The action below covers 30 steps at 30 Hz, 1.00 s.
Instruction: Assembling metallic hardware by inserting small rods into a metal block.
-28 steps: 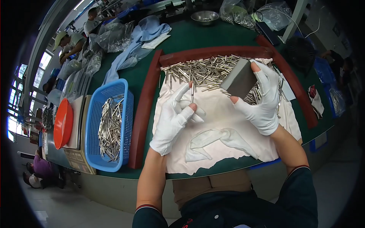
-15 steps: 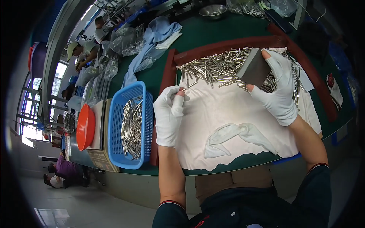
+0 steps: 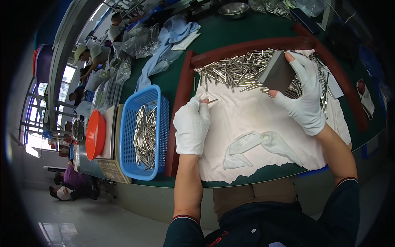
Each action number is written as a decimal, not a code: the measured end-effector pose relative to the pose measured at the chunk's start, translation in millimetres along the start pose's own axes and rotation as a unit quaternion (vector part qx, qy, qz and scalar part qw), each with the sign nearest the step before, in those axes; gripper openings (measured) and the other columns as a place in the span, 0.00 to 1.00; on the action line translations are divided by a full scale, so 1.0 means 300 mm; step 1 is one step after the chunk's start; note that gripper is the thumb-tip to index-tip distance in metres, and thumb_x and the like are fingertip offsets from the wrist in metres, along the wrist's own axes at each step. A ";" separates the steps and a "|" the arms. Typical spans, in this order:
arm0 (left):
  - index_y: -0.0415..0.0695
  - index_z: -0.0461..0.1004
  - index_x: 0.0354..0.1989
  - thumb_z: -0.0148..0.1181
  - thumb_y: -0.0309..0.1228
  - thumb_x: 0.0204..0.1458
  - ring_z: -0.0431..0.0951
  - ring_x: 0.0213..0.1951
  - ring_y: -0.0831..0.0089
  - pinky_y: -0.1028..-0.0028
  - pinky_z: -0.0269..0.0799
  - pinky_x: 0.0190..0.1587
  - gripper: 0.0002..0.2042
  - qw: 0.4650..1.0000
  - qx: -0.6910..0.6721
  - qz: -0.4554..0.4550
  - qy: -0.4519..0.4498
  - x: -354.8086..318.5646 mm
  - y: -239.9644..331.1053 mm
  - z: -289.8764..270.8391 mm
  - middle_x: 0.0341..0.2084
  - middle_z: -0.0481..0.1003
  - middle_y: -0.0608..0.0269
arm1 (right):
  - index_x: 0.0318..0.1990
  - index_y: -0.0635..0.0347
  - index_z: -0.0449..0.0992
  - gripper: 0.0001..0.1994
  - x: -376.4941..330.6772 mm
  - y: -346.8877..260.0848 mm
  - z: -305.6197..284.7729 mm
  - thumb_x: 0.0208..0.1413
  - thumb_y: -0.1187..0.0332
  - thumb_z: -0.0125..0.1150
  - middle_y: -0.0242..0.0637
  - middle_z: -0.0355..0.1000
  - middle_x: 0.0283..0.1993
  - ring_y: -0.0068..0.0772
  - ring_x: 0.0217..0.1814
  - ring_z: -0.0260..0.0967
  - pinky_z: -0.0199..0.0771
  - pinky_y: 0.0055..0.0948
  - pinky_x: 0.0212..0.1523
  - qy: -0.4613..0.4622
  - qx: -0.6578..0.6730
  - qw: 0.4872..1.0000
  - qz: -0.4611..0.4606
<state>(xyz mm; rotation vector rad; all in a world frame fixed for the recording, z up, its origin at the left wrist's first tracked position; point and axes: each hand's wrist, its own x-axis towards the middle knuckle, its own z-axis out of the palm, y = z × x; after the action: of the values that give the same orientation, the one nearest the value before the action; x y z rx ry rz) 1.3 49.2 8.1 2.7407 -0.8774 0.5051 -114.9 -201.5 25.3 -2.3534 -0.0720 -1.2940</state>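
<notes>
White fingerless-tip gloves cover both my hands. My left hand (image 3: 191, 127) is closed in a pinch on a short metal pin (image 3: 212, 101), whose end sticks out past the fingertips over the pale cloth (image 3: 230, 123). My right hand (image 3: 305, 96) grips a dark grey rectangular block (image 3: 280, 75) between thumb and fingers, tilted above the cloth. Behind and beneath the block spreads a pile of loose shiny metal pins (image 3: 234, 68), partly hidden by the block and my right hand. A crumpled white cloth strip (image 3: 263, 144) lies near the front edge.
Dark red rails (image 3: 255, 44) border the cloth on the green table (image 3: 214, 31). Left of it stands a blue plastic basket (image 3: 163, 123) holding many pins. Beyond are a red bowl (image 3: 95, 133), a light blue cloth (image 3: 164, 47) and a metal bowl (image 3: 233, 10). People work farther left.
My left hand has moved slightly right and turned, so the pin in its fingertips now shows more clearly. My right hand still holds the block in nearly the same place.
</notes>
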 end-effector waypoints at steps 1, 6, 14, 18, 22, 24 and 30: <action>0.38 0.72 0.27 0.55 0.37 0.58 0.70 0.15 0.66 0.72 0.67 0.23 0.14 0.985 -0.161 -0.034 0.050 0.019 0.020 -0.004 0.13 0.70 0.56 | 0.58 0.60 0.67 0.38 -0.003 0.009 -0.011 0.32 0.70 0.74 0.39 0.66 0.54 0.42 0.53 0.63 0.65 0.36 0.55 -0.005 -0.008 1.000 0.007; 0.44 0.69 0.35 0.47 0.43 0.63 0.59 0.18 0.80 0.80 0.57 0.26 0.15 0.467 -0.868 -0.166 0.017 0.023 -0.009 -0.081 0.18 0.64 0.70 | 0.60 0.61 0.65 0.37 -0.026 0.000 -0.031 0.37 0.70 0.72 0.40 0.65 0.57 0.41 0.58 0.61 0.59 0.35 0.60 -0.018 -0.008 1.000 0.020; 0.43 0.69 0.41 0.46 0.51 0.61 0.66 0.25 0.73 0.74 0.63 0.33 0.21 0.321 -0.927 -0.158 0.111 0.015 0.003 -0.067 0.21 0.68 0.64 | 0.61 0.61 0.64 0.36 -0.028 -0.019 -0.005 0.39 0.73 0.70 0.40 0.65 0.58 0.40 0.61 0.60 0.57 0.35 0.63 -0.040 0.001 0.999 0.016; 0.41 0.68 0.42 0.50 0.47 0.61 0.66 0.26 0.74 0.79 0.62 0.32 0.19 0.393 -0.899 -0.195 0.005 0.023 0.048 -0.018 0.22 0.70 0.62 | 0.60 0.62 0.65 0.35 -0.016 0.023 -0.014 0.41 0.71 0.70 0.40 0.66 0.55 0.38 0.58 0.63 0.59 0.33 0.61 -0.016 -0.015 0.999 0.040; 0.38 0.67 0.43 0.47 0.45 0.62 0.69 0.23 0.79 0.82 0.62 0.26 0.19 0.446 -0.856 -0.250 0.074 0.014 0.020 -0.011 0.22 0.71 0.64 | 0.62 0.65 0.63 0.34 -0.021 0.066 0.015 0.48 0.63 0.69 0.39 0.66 0.55 0.30 0.55 0.64 0.62 0.30 0.57 0.000 0.176 0.951 0.253; 0.41 0.69 0.45 0.48 0.42 0.62 0.64 0.24 0.80 0.82 0.60 0.30 0.15 0.522 -0.818 -0.235 0.052 0.018 0.034 -0.014 0.19 0.68 0.68 | 0.64 0.68 0.58 0.36 0.000 0.068 0.007 0.52 0.61 0.67 0.41 0.64 0.57 0.28 0.55 0.63 0.63 0.27 0.57 0.058 0.330 0.886 0.320; 0.37 0.68 0.49 0.52 0.38 0.61 0.64 0.20 0.84 0.84 0.58 0.25 0.17 0.727 -0.652 -0.206 0.064 0.035 0.092 0.000 0.19 0.68 0.68 | 0.64 0.71 0.54 0.41 0.001 0.110 -0.004 0.49 0.59 0.70 0.44 0.64 0.56 0.28 0.54 0.64 0.68 0.25 0.53 0.098 0.321 0.875 0.350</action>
<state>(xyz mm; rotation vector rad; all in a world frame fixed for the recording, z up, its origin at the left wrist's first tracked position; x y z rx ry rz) -7.1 21.6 15.0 1.4388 -0.2841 -0.0710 -107.2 -231.7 14.3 -1.4543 0.3358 -0.9281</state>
